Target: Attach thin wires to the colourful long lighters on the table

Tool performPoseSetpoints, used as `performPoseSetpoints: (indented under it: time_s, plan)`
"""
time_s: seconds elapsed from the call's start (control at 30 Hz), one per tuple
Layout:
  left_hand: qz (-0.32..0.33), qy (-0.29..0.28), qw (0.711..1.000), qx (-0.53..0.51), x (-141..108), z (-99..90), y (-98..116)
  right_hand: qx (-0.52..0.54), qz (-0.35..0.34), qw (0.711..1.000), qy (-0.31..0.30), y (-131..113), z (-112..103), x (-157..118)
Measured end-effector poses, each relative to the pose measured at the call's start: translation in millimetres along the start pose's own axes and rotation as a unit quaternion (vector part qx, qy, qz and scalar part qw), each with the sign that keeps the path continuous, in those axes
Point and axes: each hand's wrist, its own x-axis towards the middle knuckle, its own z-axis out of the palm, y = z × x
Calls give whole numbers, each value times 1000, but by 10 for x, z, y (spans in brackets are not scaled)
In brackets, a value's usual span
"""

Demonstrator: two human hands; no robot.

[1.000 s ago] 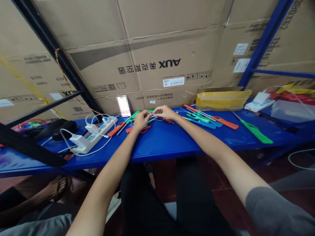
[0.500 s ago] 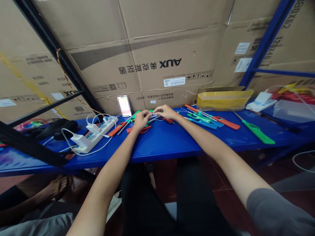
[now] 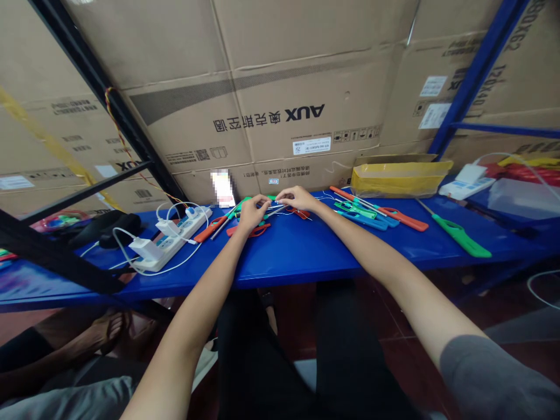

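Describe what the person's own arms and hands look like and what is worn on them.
Both arms are bare from the hands up to the upper arm. The left hand and right hand wear no gloves; no rings, watch or bands show at this size. A grey short sleeve covers the right upper arm. The left arm leaves the picture before any sleeve shows.

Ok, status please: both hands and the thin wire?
Left hand and right hand both pinch a thin white wire. Orange lighter lies beneath. Nothing blocks.
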Motion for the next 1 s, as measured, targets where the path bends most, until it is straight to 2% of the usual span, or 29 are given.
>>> performPoseSetpoints:
  time_s: [0.5, 1.0]
  plan:
    - [14, 1, 1000, 26, -9, 4, -12, 8, -10, 1000, -9, -4, 32, 14]
    - [9, -1, 1000, -1, -4, -5, -35, 4, -23, 1000, -15, 16, 26, 27]
